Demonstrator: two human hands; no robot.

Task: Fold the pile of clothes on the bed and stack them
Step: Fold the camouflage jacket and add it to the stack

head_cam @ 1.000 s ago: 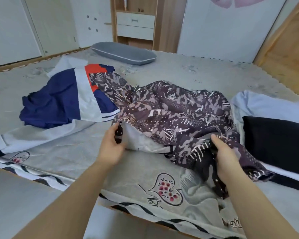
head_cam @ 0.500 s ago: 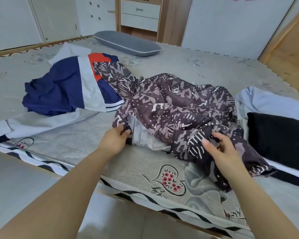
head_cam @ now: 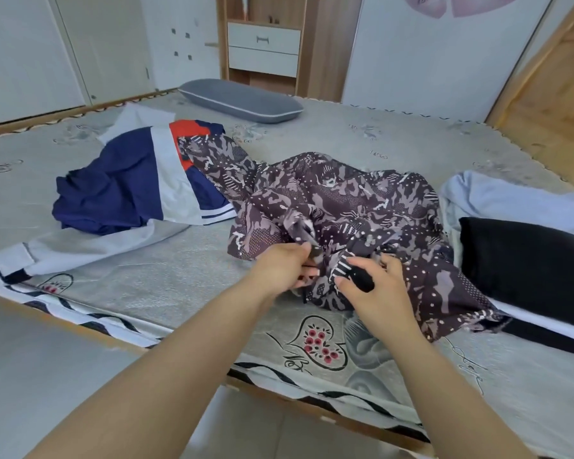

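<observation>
Crumpled purple patterned garment beside navy-grey top on bed.

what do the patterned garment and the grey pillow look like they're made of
Patterned garment: thin woven cloth, probably light synthetic or cotton, since it crumples into soft, fine folds; matte print. Grey pillow: smooth matte fabric cover with pale piping; its filling cannot be seen.

Soft, even daylight fills the room, bright and without glare. Only faint shadows lie under the rumpled clothes on the bed. Wide-angle bending curves the bed's edges; fine detail looks slightly smeared.
</observation>
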